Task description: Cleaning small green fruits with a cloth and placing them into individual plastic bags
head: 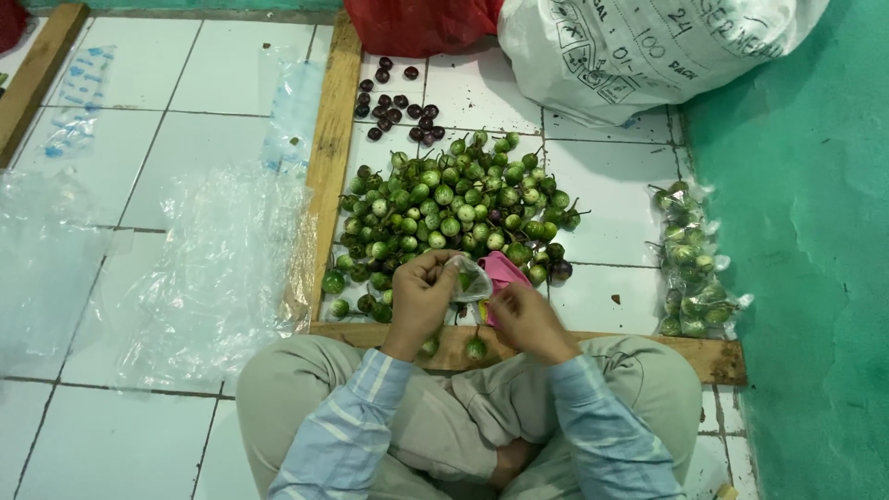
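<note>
A small clear plastic bag sits between both hands just above the near wooden plank, its mouth pinched apart so round fruit can drop in. The left hand grips the bag's left edge with curled fingers; the right hand closes on its right side, over a pink object I cannot identify. Just beyond lies a heap of small green eggplants, within easy reach, with dark purple ones sorted apart farther away. Filled bags lie at right by the green wall; loose plastic sheets lie left. A white sack rests far.
</note>
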